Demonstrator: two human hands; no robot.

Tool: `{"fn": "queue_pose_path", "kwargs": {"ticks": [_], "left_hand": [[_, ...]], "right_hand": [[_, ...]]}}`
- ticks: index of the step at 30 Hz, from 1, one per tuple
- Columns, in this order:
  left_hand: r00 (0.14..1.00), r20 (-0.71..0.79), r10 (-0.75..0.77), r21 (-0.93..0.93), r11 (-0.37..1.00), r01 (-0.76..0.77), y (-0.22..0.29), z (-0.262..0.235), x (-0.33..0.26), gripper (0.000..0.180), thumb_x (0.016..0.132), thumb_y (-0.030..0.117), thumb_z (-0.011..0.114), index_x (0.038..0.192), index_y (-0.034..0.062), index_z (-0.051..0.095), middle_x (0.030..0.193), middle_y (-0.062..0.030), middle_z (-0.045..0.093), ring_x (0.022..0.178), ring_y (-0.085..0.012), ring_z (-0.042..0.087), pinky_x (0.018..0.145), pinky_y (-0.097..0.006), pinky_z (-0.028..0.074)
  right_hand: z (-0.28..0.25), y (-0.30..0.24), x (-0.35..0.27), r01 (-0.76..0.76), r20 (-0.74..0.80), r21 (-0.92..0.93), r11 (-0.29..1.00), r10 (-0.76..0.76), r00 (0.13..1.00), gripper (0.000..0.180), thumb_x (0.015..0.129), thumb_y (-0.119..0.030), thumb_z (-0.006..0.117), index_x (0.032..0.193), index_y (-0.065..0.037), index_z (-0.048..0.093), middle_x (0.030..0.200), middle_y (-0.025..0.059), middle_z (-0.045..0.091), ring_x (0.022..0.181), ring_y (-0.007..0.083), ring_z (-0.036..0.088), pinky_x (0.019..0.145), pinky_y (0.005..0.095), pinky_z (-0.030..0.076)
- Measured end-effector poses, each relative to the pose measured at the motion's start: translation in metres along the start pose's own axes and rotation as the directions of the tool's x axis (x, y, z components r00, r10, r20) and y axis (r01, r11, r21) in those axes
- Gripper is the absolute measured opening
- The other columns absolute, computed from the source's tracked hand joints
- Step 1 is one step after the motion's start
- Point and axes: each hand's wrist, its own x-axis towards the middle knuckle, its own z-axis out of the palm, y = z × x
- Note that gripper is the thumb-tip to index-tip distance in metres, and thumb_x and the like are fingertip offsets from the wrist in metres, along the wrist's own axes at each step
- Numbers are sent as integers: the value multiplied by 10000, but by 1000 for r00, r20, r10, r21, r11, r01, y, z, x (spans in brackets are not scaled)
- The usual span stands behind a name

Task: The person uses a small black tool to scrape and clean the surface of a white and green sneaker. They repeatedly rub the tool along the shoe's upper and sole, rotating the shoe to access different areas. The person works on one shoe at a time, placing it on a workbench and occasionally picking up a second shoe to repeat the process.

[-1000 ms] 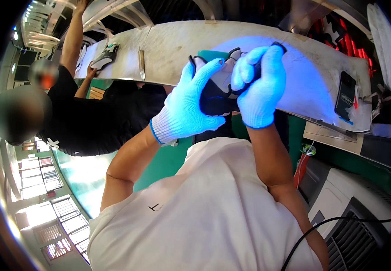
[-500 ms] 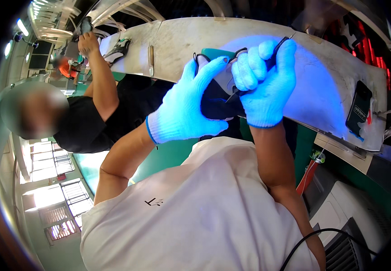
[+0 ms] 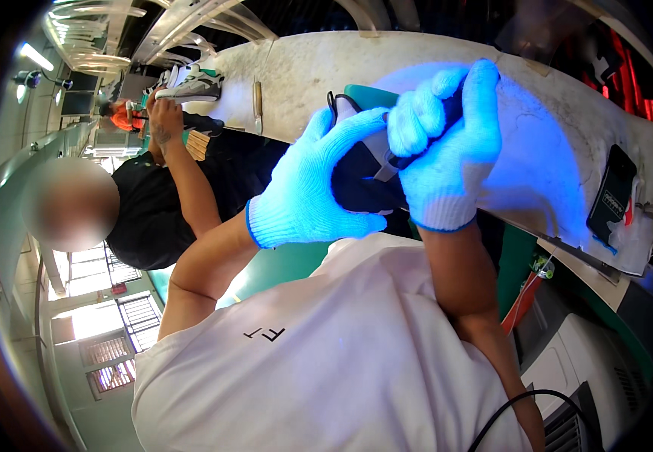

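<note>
Shoe (image 3: 371, 148), toe and long axis unclear, dark tool (image 3: 402, 161) slanting up rightward

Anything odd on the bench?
Mainly the phone, lying slantwise near the right end of the bench: it looks unrelated to the shoe in hand. Bench surface looks smudged; no obvious spill.

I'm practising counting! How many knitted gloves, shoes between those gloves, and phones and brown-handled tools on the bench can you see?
Knitted gloves: 2
Shoe between them: 1
Dark phone: 1
Brown-handled tool: 1
Total: 5
</note>
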Motion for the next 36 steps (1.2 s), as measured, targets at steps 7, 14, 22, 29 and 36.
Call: {"fn": "queue_pose_path", "kwargs": {"ticks": [7,14,22,29,36], "left_hand": [[999,-14,29,-33,999,-29,-16,-1,2,1123,610,309,1034,1623,200,562,1346,-233,586,1215,-446,660,1071,-504,566],[984,-100,149,-180,970,-165,-38,12,-12,1204,585,499,1079,1621,132,587,1393,-219,582,1281,-419,621,1132,-481,512],[994,-95,50,-436,896,-86,-64,30,-35,1123,652,281,1081,1625,60,566,1551,-186,562,1469,-339,567,1248,-449,434],[995,-46,-86,-588,808,42,-71,37,-38,1076,690,162,999,1646,27,525,1599,-155,548,1470,-290,559,1261,-430,422],[949,0,-315,-753,624,208,-60,37,-35,838,782,106,893,1569,30,617,1466,-114,593,1314,-248,635,1157,-394,528]], "right_hand": [[-20,-3,5,-4,170,-64,998,15,985,570,1196,-597,410,963,-132,643,675,32,531,537,195,518,510,351,453],[-43,-11,-17,17,299,-85,996,10,954,522,1207,-559,405,1010,-132,632,698,25,525,578,211,513,543,386,457],[-39,6,-40,143,162,-253,957,-104,981,524,1207,-552,409,997,-121,620,703,38,524,600,223,514,551,388,471],[-34,13,-44,184,-33,-296,937,-203,979,482,1220,-478,418,978,-101,598,684,50,533,571,218,515,551,387,485],[-49,16,-33,98,217,-242,965,-45,975,405,1186,-395,498,947,-79,583,681,52,533,546,210,493,506,369,435]]}}
